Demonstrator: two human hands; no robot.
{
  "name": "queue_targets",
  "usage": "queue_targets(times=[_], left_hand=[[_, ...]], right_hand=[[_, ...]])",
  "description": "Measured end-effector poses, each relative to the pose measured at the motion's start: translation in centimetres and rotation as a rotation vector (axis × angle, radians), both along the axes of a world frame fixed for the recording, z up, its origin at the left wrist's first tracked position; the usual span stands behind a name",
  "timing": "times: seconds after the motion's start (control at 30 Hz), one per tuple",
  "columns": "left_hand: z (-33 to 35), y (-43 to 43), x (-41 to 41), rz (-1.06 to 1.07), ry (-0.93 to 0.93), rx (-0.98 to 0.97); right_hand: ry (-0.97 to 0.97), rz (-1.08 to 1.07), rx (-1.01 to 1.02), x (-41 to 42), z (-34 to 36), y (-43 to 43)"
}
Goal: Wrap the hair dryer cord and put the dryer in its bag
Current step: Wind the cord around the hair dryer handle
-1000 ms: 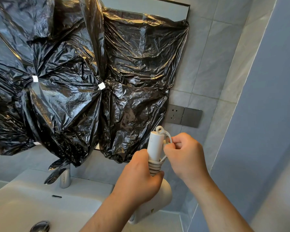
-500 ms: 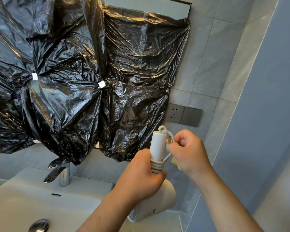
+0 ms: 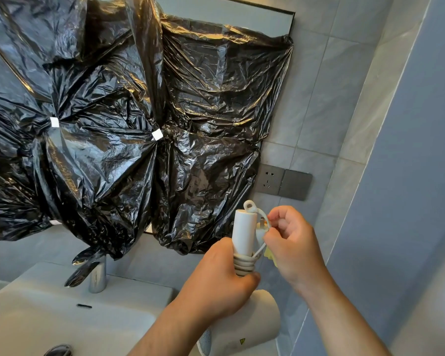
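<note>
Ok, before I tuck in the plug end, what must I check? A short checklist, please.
1. Plug out of wall socket: ok.
2. Left hand grips hair dryer handle: ok.
3. Right hand pinches cord end: ok.
4. Cord coils tight round handle: ok.
5. End tucked in: not ok, loose loop.
6. Dryer's bag ready: cannot tell, not in view.

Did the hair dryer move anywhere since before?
No, hardly. The hair dryer, held by the left hand, sits just below and left of the wall socket, as before; the right hand pinches its cord.
</note>
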State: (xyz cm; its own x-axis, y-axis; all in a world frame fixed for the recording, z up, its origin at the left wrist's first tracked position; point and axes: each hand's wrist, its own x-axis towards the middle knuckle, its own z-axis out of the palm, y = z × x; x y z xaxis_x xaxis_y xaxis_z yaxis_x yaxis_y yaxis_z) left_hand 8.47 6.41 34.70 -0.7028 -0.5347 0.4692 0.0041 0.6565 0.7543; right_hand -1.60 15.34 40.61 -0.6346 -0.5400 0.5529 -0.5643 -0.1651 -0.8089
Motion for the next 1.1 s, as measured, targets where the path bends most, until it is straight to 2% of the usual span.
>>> queue_targets(times=[0.23, 0.37, 0.57, 0.93, 1.1], left_hand=[[-0.2, -0.2, -0.1, 0.046, 0.003, -0.029], [-0.3, -0.3, -0.1, 0.068, -0.025, -0.080], [-0.4, -0.4, 0.0, 0.089, -0.044, -0.089], [-0.6, 0.0, -0.3, 0.116, -0.118, -0.095], [-1.0, -0.2, -0.5, 0.091, -0.100, -0.106]], right_hand=[[0.151, -0.043, 0.142, -0.2, 0.4, 0.3], [0.102, -0.026, 0.155, -0.4, 0.9, 0.6], [0.160, -0.055, 0.198, -0.4, 1.4, 0.9], [0.096, -0.073, 0.197, -0.5, 1.4, 0.7], [-0.006, -0.015, 0.111, 0.0, 0.9, 0.6]])
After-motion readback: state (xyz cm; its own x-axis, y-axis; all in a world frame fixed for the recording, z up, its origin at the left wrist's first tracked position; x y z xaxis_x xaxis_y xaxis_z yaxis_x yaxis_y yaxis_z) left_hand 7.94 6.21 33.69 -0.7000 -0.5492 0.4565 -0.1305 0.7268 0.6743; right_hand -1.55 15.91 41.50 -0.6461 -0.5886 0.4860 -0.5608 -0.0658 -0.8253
